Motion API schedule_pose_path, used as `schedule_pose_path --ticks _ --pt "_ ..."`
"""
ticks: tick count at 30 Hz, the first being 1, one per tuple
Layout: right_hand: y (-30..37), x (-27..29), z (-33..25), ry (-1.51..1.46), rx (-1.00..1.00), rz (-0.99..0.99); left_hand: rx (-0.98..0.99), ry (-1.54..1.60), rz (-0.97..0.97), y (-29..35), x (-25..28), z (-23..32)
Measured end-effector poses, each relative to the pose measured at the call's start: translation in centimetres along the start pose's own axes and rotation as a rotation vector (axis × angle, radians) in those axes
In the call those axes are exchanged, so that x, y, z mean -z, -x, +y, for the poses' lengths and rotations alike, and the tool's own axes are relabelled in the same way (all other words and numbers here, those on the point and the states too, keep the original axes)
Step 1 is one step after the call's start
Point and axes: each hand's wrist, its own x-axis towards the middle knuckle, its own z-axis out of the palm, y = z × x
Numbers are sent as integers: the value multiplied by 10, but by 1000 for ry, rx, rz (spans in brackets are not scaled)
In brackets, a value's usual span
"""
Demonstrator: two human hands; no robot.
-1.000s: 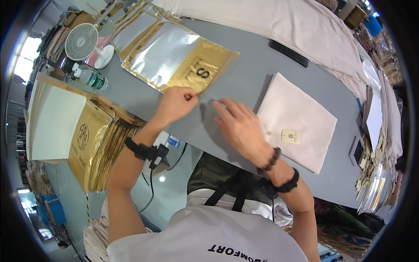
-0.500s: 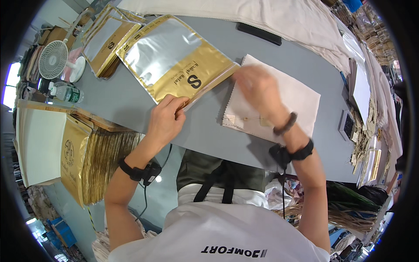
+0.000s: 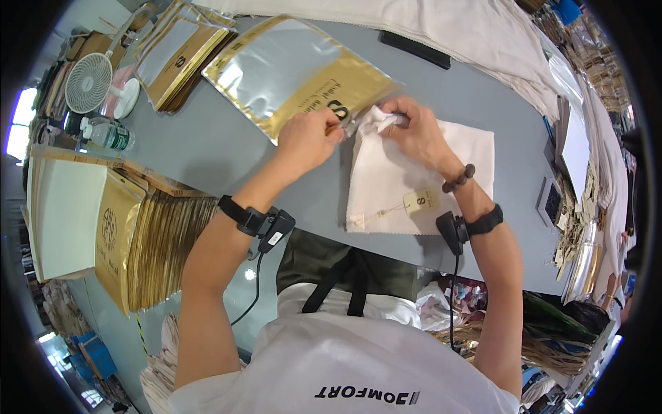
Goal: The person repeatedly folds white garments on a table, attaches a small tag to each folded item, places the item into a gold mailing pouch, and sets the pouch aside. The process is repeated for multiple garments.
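Observation:
A gold plastic bag with a clear window lies slanted across the middle of the grey table. Its near edge is pinched in the closed fingers of my left hand. Just right of it, my right hand grips the bunched far-left corner of a folded cream cloth. That corner is lifted and close to the bag's edge; whether it is inside the bag I cannot tell. A small cream hang tag on a thin string rests on the cloth's near part.
More gold bags are stacked at the far left, near a white fan and a plastic bottle. An open box of gold packages stands at the left. A black bar and cream fabric lie at the far side.
My right hand has taken hold of the cloth's far-left corner and bunched it up. My left hand has moved right and away from me along with the bag's edge. The cloth has turned slightly.

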Motion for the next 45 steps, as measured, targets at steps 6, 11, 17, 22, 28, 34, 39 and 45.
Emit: schedule_pose_path --ticks 6,11,17,22,28,34,39,45 --pt "10 -31 -20 373 85 84 -3 369 254 38 -16 7" --pt "25 -35 -35 911 492 211 -165 123 375 59 -12 1" --pt "43 -57 -34 598 626 -46 -208 138 351 68 -8 2" --pt "17 -52 -31 637 149 -112 -186 48 342 79 4 0" --pt "29 -68 -32 710 427 -32 -146 83 415 103 -2 -13" --pt "21 -71 -21 706 336 8 -346 -112 482 118 -11 -7" --pt "24 -73 -19 710 362 18 -349 41 399 120 -16 3" --pt "27 -70 -8 659 400 -3 -355 126 347 123 -28 30"
